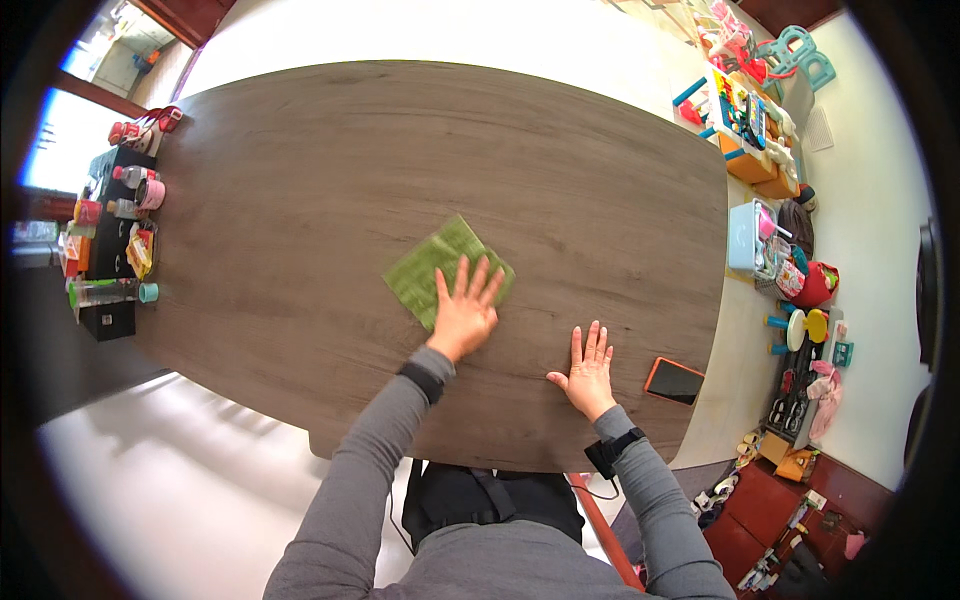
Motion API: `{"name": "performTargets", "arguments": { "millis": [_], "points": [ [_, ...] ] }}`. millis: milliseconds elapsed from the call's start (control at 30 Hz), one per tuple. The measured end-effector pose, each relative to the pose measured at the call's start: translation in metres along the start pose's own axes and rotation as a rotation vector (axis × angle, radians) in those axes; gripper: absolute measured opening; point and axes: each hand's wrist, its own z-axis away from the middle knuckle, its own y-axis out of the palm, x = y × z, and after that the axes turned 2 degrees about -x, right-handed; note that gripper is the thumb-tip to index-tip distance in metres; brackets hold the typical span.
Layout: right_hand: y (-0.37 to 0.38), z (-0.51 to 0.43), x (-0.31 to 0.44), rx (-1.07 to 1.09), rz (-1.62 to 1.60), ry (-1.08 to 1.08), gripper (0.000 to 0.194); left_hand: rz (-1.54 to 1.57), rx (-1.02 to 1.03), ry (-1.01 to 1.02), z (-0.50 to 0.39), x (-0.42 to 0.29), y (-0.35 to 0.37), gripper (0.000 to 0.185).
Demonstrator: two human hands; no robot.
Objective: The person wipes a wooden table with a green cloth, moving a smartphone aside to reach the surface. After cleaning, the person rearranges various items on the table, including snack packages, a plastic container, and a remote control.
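Note:
A green cloth (427, 266) lies spread on the brown wood-grain table (337, 172), one corner towards the far side. My left hand (466, 311) lies with spread fingers on the right part of the cloth, pressing it flat rather than gripping it. To the right, my right hand (590, 375) rests palm down on the bare tabletop, fingers apart, holding nothing. A smartphone with an orange-red edge (673, 381) lies to the right of that hand, by the table's right edge. Both wrists wear black bands over grey sleeves.
Along the left end stand a clear bottle with a pink cap (133, 176), a pink cup (151, 194) and a clear bottle with a green base (105, 293). Beyond the right edge are a light blue bin (742, 236), a small stool (796, 330) and a toy table (724, 97).

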Motion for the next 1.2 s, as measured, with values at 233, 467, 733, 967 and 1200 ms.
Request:
{"name": "performTargets", "arguments": {
  "millis": [233,467,733,967,1200],
  "points": [
    [0.001,0.000,0.000,-0.050,-0.050,-0.050,0.113,0.023,0.126,0.259,0.179,-0.082,0.033,0.062],
    [0.010,-0.002,-0.007,-0.074,-0.070,-0.081,0.111,-0.052,0.158,-0.464,0.281,-0.030,0.052,0.072],
    [0.028,-0.002,-0.009,-0.207,-0.130,-0.078,0.093,-0.038,-0.142,-1.206,0.182,0.029,0.047,0.067],
    [0.026,-0.001,-0.007,-0.211,-0.140,-0.070,0.090,0.022,-0.050,-0.914,0.015,0.024,0.022,0.068],
    [0.026,-0.002,-0.007,-0.229,-0.153,-0.072,0.082,-0.066,-0.031,-0.321,-0.090,-0.077,0.023,0.066]
  ]
}}
